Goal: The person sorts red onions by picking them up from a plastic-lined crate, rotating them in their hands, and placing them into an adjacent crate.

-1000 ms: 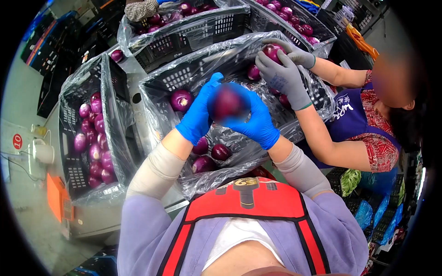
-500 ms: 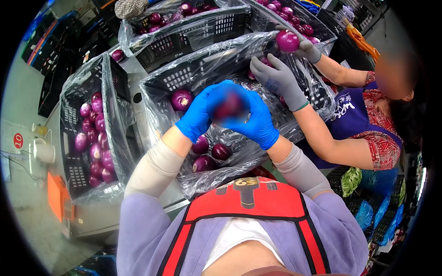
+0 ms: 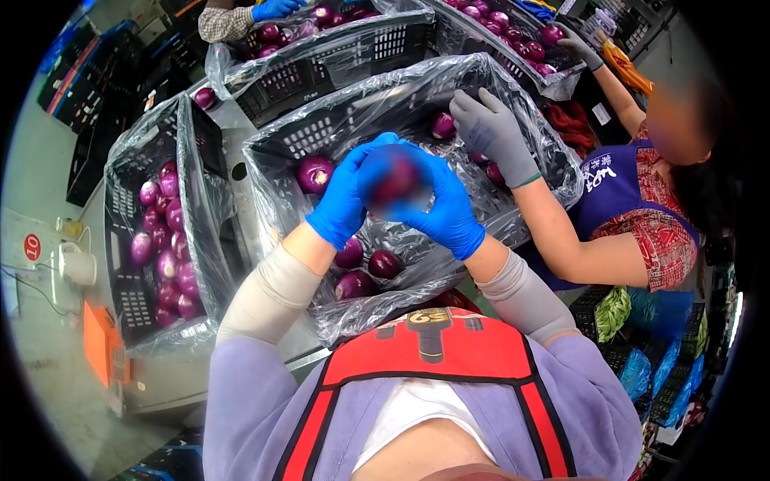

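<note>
Both my hands wear blue gloves. My left hand (image 3: 345, 200) and my right hand (image 3: 449, 204) are wrapped round a red onion (image 3: 399, 178), which looks blurred, above the plastic-lined black crate (image 3: 353, 120). Just left of my left hand lies another red onion (image 3: 315, 174) in that crate. Below my hands, several more onions (image 3: 386, 264) rest on the clear liner (image 3: 449, 272). At the crate's right side, a co-worker's grey-gloved hand (image 3: 493, 136) is beside an onion (image 3: 443, 125).
On the left stands a narrower lined crate (image 3: 128, 276) with several red onions. Farther crates of onions (image 3: 269, 84) line the back. The co-worker's other gloved hand (image 3: 579, 46) touches an onion (image 3: 552, 34) at the back right crate. Another person's blue glove (image 3: 277, 9) shows at the top.
The co-worker's one hand has carried an onion from the middle crate to the back right crate. Another person's blue glove has come into view at the top. My hands have barely moved.
</note>
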Action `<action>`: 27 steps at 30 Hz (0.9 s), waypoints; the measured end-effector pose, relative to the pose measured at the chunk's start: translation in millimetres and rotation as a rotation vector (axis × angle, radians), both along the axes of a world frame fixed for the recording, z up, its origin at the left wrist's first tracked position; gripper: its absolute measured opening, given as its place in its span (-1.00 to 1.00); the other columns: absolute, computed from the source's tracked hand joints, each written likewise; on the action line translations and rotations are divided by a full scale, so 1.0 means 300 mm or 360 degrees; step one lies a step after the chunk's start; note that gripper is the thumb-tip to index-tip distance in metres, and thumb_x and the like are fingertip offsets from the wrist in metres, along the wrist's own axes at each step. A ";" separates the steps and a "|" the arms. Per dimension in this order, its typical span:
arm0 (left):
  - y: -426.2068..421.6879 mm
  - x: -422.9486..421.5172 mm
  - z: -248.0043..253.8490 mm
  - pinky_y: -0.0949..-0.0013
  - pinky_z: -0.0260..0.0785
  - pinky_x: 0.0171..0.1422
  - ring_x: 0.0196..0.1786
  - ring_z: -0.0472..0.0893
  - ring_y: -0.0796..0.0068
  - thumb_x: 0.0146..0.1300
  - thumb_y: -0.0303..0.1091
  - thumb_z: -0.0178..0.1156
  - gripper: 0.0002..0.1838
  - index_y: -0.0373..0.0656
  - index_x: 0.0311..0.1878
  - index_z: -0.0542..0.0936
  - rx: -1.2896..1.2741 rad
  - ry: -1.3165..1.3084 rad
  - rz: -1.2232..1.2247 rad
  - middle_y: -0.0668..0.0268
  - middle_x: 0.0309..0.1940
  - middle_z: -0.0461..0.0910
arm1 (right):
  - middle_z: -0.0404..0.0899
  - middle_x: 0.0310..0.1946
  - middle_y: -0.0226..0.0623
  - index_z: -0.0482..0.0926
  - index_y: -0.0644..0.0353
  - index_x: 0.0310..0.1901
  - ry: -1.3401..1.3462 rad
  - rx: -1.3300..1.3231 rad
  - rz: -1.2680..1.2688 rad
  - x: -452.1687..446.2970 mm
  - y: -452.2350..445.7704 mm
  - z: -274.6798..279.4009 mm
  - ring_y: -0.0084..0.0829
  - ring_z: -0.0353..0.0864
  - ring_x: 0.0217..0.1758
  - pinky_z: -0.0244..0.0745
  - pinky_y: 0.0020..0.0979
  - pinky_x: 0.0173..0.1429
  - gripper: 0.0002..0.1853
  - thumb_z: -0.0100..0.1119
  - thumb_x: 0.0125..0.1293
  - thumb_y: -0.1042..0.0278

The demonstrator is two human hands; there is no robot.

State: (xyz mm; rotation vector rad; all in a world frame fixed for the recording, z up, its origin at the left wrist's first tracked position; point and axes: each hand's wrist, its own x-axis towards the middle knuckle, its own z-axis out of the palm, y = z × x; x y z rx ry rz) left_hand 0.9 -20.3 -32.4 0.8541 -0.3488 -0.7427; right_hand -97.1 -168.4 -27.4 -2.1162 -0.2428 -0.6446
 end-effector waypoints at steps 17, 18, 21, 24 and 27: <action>0.005 -0.032 0.058 0.15 0.10 0.46 0.34 0.33 0.29 0.34 0.34 -0.30 -0.22 -0.10 0.36 0.25 -0.0141 0.0299 -0.0041 0.25 0.31 0.32 | 0.17 0.34 -0.24 -0.06 0.02 0.45 0.0428 0.1444 0.0682 -0.002 -0.007 0.023 -0.35 0.29 0.33 0.32 -0.32 0.34 0.05 0.38 -0.04 0.62; 0.006 -0.033 0.064 0.15 0.10 0.46 0.34 0.33 0.29 0.34 0.34 -0.30 -0.22 -0.10 0.36 0.25 -0.0141 0.0299 -0.0039 0.25 0.31 0.32 | 0.17 0.34 -0.24 -0.06 0.02 0.45 0.0428 0.1443 0.0684 -0.004 -0.004 0.023 -0.35 0.29 0.33 0.32 -0.32 0.34 0.05 0.38 -0.04 0.62; 0.008 -0.035 0.077 0.12 0.22 0.39 0.27 0.41 0.28 0.35 0.33 -0.33 -0.23 -0.13 0.29 0.35 -0.0169 0.0365 -0.0057 0.23 0.24 0.40 | 0.10 0.37 -0.26 -0.07 0.03 0.45 0.0374 0.1205 0.0587 -0.015 0.005 0.021 -0.35 0.24 0.37 0.28 -0.30 0.37 0.04 0.38 -0.02 0.60; 0.013 -0.031 0.072 0.14 0.28 0.35 0.26 0.42 0.28 0.35 0.33 -0.37 -0.23 -0.14 0.25 0.40 -0.0165 0.0311 -0.0028 0.24 0.26 0.38 | 0.07 0.39 -0.27 -0.08 0.07 0.45 0.0408 0.0982 0.0560 -0.012 0.014 0.007 -0.34 0.19 0.40 0.24 -0.29 0.39 0.05 0.43 -0.02 0.53; 0.010 -0.044 0.081 0.15 0.31 0.33 0.24 0.44 0.29 0.37 0.31 -0.37 -0.25 -0.16 0.22 0.43 -0.0069 0.0265 0.0093 0.24 0.24 0.40 | 0.07 0.39 -0.27 -0.08 0.12 0.44 0.0277 0.0885 0.0590 -0.005 0.020 -0.012 -0.32 0.16 0.41 0.16 -0.27 0.43 0.08 0.48 -0.05 0.45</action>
